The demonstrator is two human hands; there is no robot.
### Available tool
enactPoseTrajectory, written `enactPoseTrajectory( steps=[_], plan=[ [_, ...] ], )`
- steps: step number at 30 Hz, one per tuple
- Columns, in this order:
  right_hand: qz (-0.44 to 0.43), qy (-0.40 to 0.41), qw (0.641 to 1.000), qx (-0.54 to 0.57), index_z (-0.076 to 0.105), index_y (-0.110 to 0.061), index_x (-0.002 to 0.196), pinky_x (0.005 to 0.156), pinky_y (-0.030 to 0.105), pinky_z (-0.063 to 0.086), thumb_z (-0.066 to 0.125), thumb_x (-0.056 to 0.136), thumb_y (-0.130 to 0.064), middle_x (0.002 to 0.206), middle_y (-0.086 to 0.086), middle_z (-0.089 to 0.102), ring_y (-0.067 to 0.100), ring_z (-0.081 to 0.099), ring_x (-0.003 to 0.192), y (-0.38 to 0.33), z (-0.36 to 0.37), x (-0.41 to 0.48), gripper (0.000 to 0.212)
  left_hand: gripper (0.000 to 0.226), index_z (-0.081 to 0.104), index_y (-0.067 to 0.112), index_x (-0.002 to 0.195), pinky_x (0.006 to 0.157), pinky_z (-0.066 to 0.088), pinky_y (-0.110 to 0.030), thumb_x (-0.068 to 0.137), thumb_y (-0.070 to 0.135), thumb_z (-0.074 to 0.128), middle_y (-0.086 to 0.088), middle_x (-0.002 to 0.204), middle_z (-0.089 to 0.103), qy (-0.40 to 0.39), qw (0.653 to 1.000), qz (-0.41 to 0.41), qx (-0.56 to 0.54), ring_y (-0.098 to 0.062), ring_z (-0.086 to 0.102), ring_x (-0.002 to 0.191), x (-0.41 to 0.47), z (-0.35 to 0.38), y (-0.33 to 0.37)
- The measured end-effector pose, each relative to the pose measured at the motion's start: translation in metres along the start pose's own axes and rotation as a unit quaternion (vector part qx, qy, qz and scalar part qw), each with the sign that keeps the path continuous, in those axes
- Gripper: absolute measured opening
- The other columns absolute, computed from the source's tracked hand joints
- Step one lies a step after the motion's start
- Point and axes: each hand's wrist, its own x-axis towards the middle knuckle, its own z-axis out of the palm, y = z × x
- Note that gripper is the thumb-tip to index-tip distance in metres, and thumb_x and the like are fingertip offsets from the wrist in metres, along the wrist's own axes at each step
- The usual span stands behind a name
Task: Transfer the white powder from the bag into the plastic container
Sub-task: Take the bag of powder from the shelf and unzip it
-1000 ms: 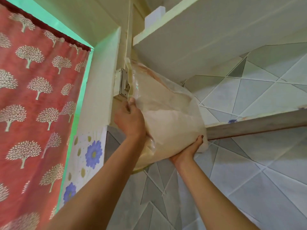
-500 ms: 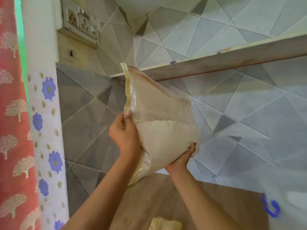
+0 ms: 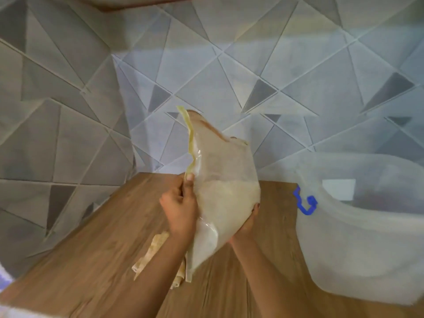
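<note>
A clear plastic bag (image 3: 223,180), partly filled with white powder and edged with a yellowish strip, is held upright above the wooden counter (image 3: 96,260). My left hand (image 3: 180,211) grips its left edge, thumb pressed on the strip. My right hand (image 3: 246,222) cups the bag's lower right side from underneath, fingers curled around it. To the right stands a large translucent plastic container (image 3: 358,237) with a blue clip (image 3: 305,201) on its rim, apart from the bag.
A crumpled yellowish cloth or wrapper (image 3: 156,253) lies on the counter beneath my left forearm. Grey triangle-patterned wall tiles (image 3: 229,65) rise directly behind the counter. A shelf edge (image 3: 137,3) runs along the top of the view.
The bag came down from shelf height to just above the counter, both hands keeping their hold. The view tilted down, so the counter and the container came into sight.
</note>
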Motion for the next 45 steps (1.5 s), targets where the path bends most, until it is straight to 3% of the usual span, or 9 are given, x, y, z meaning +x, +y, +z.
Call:
enactPoseTrajectory(
  steps=[6, 11, 16, 20, 24, 32, 36, 41, 45],
  plan=[
    [0.030, 0.021, 0.996, -0.084, 0.048, -0.020, 0.135, 0.110, 0.046, 0.032, 0.068, 0.061, -0.062, 0.129, 0.010, 0.059, 0.031, 0.049, 0.122, -0.005, -0.051, 0.006, 0.087, 0.043, 0.032, 0.018, 0.054, 0.047, 0.024, -0.024, 0.086, 0.041, 0.049, 0.008, 0.049, 0.032, -0.060, 0.997, -0.042, 0.005, -0.004, 0.027, 0.048, -0.048, 0.000, -0.036],
    [-0.008, 0.078, 0.971, -0.228, 0.060, -0.017, 0.114, 0.082, 0.034, 0.049, 0.035, 0.097, -0.039, 0.102, 0.003, 0.065, 0.020, 0.058, 0.098, -0.043, -0.061, -0.007, 0.037, 0.033, 0.043, 0.027, 0.058, 0.045, 0.028, -0.012, 0.087, 0.042, 0.047, 0.013, 0.049, 0.049, -0.111, 0.991, -0.040, 0.066, -0.003, 0.042, 0.047, -0.096, -0.020, -0.040],
    [-0.051, 0.062, 0.928, -0.365, 0.051, -0.017, 0.131, 0.104, 0.040, 0.042, 0.033, 0.099, -0.038, 0.128, 0.004, 0.056, 0.022, 0.051, 0.119, -0.077, -0.041, -0.028, 0.042, 0.043, 0.066, 0.017, 0.094, 0.058, 0.047, -0.033, 0.084, 0.048, 0.039, -0.006, 0.069, 0.069, -0.172, 0.976, -0.062, 0.114, -0.019, 0.060, 0.070, -0.137, -0.043, -0.027],
    [-0.155, 0.105, 0.818, -0.544, 0.056, -0.031, 0.108, 0.105, 0.054, 0.039, 0.042, 0.077, -0.073, 0.117, 0.000, 0.055, 0.030, 0.051, 0.121, -0.091, -0.012, -0.027, 0.054, 0.034, 0.068, 0.013, 0.095, 0.063, 0.051, -0.034, 0.082, 0.036, 0.045, -0.008, 0.074, 0.071, -0.260, 0.943, -0.061, 0.201, -0.018, 0.064, 0.065, -0.118, -0.056, -0.011],
    [-0.193, 0.112, 0.730, -0.646, 0.056, -0.012, 0.124, 0.100, 0.042, 0.045, 0.041, 0.088, -0.054, 0.126, 0.006, 0.059, 0.028, 0.055, 0.115, -0.106, 0.028, -0.049, 0.057, 0.021, 0.070, 0.018, 0.080, 0.080, 0.050, -0.025, 0.081, 0.009, 0.051, 0.009, 0.075, 0.071, -0.410, 0.879, -0.204, 0.130, -0.011, 0.065, 0.079, -0.073, -0.058, 0.007],
    [-0.178, 0.068, 0.605, -0.773, 0.046, -0.025, 0.133, 0.101, 0.047, 0.044, 0.042, 0.084, -0.055, 0.137, 0.007, 0.051, 0.032, 0.051, 0.122, -0.118, 0.048, -0.022, 0.057, 0.028, 0.057, 0.008, 0.083, 0.075, 0.055, -0.032, 0.098, 0.028, 0.043, -0.010, 0.080, 0.060, -0.348, 0.888, -0.278, 0.115, -0.015, 0.059, 0.064, 0.029, -0.016, 0.047],
    [-0.241, 0.059, 0.468, -0.848, 0.062, -0.012, 0.106, 0.087, 0.036, 0.049, 0.046, 0.087, -0.055, 0.109, 0.010, 0.066, 0.031, 0.062, 0.103, -0.117, 0.073, 0.000, 0.049, 0.064, 0.054, 0.020, 0.050, 0.051, 0.044, -0.019, 0.087, 0.067, 0.031, 0.006, 0.043, 0.055, -0.540, 0.771, -0.189, 0.281, -0.007, 0.053, 0.040, 0.054, 0.012, 0.056],
    [-0.170, 0.060, 0.296, -0.938, 0.054, -0.008, 0.122, 0.080, 0.029, 0.044, 0.048, 0.089, -0.041, 0.122, 0.011, 0.059, 0.028, 0.058, 0.112, -0.105, 0.109, 0.026, 0.047, 0.072, 0.069, 0.004, 0.087, 0.059, 0.040, -0.023, 0.072, 0.072, 0.050, -0.016, 0.073, 0.067, -0.692, 0.600, -0.128, 0.381, -0.016, 0.053, 0.060, 0.066, 0.021, 0.058],
    [-0.157, 0.076, 0.356, -0.918, 0.055, -0.004, 0.121, 0.086, 0.031, 0.045, 0.046, 0.090, -0.022, 0.125, 0.015, 0.057, 0.031, 0.056, 0.114, -0.107, 0.122, 0.039, 0.037, 0.040, 0.049, 0.017, 0.052, 0.049, 0.029, -0.021, 0.085, 0.036, 0.063, 0.008, 0.043, 0.038, -0.694, 0.650, -0.072, 0.301, -0.007, 0.032, 0.041, 0.068, 0.019, 0.065]
  ],
)
